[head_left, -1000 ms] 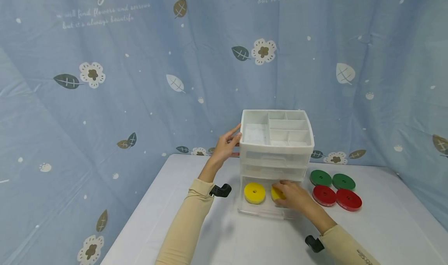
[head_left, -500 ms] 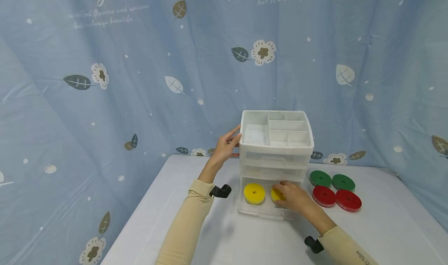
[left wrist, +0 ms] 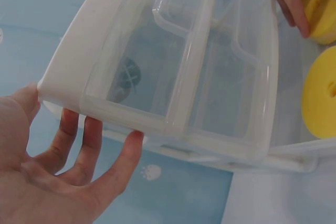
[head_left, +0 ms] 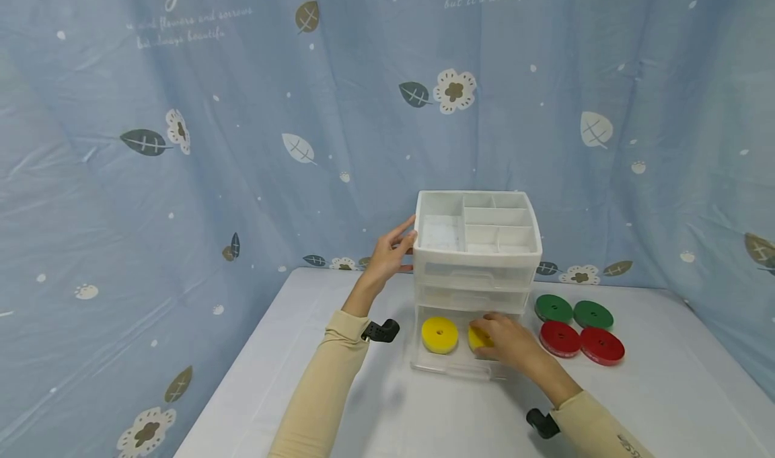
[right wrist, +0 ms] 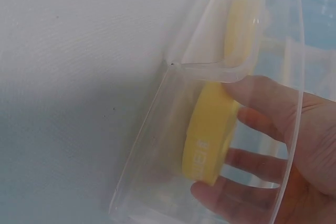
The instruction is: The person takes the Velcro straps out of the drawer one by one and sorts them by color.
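Observation:
A white drawer organizer stands on the table with its clear bottom drawer pulled out. My left hand rests against its left side; the left wrist view shows thumb and fingertips touching the side, with the fingers spread. Inside the drawer, my right hand holds a yellow ribbon roll by its rim, thumb on one side and fingers on the other. White print shows on that roll's edge. A second yellow ribbon roll lies flat to its left, untouched.
Right of the organizer lie two green rolls and, nearer, two red rolls. Two upper drawers are closed. The organizer's top has a divided tray. A blue patterned curtain hangs behind the white table.
The head view shifts very slightly. Both hands, the rolls and the drawer keep their places.

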`<move>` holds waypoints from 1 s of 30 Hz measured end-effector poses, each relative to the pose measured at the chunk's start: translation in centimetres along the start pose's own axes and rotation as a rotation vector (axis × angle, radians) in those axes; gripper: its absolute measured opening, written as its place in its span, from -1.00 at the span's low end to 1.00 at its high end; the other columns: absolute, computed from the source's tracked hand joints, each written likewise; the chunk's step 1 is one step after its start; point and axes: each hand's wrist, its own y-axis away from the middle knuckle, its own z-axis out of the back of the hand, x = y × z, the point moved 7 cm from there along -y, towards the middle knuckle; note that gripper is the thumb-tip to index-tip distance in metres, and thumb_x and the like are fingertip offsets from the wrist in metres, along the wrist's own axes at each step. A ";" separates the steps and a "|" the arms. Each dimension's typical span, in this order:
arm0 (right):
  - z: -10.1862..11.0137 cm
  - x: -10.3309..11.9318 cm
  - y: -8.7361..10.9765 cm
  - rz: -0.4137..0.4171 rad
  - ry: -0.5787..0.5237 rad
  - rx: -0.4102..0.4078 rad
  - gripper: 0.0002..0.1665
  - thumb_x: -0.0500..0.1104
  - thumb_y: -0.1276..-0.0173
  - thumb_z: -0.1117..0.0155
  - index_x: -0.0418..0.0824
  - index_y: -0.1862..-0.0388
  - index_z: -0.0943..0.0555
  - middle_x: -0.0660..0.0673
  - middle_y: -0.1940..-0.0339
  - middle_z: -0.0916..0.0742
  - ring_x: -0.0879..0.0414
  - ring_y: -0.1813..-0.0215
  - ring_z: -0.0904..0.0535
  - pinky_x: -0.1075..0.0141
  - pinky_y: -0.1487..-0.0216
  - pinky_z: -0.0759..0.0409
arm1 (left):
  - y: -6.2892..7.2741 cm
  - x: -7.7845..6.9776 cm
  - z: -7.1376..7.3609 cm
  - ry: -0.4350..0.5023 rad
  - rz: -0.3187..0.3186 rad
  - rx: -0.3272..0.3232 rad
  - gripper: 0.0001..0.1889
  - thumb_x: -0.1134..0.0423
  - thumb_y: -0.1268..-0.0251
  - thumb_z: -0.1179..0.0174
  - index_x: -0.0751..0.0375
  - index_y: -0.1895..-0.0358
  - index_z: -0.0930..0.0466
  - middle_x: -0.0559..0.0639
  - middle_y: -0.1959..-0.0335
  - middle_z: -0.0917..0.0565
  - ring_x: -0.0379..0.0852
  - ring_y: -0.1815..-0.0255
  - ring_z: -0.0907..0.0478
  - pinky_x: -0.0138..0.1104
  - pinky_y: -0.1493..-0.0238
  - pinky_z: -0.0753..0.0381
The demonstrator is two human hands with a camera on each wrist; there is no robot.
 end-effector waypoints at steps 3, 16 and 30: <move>0.1 0.0 0.1 -0.005 -0.006 0.003 -0.40 -0.02 -0.04 -0.61 -0.11 -0.10 -0.68 -0.19 -0.12 -0.68 -0.12 -0.08 -0.61 -0.13 -0.11 -0.66 | 0.0 0.0 0.0 -0.001 -0.001 -0.001 -0.50 -0.10 -0.49 -0.02 -0.50 -0.44 -0.23 0.14 -0.17 -0.53 0.02 -0.08 -0.60 -0.09 0.02 -0.75; 0.6 0.3 0.7 -0.038 -0.036 0.015 -0.44 0.04 0.03 -0.64 -0.07 0.01 -0.72 -0.06 0.01 -0.73 0.02 0.02 -0.59 -0.06 -0.12 -0.66 | 0.4 0.1 -0.2 -0.006 0.004 -0.011 -0.51 -0.10 -0.49 -0.03 -0.55 -0.42 -0.24 0.08 -0.14 -0.54 0.01 -0.08 -0.60 -0.11 0.03 -0.76; 4.1 2.1 2.6 -0.022 -0.027 -0.016 -0.44 0.07 0.01 -0.62 -0.05 0.01 -0.71 -0.09 -0.01 -0.73 0.05 0.07 -0.59 0.00 -0.04 -0.71 | 1.1 -0.2 0.0 0.019 -0.024 0.016 -0.49 -0.08 -0.50 -0.03 -0.45 -0.46 -0.24 0.14 -0.18 -0.53 0.05 -0.10 -0.61 -0.05 0.02 -0.75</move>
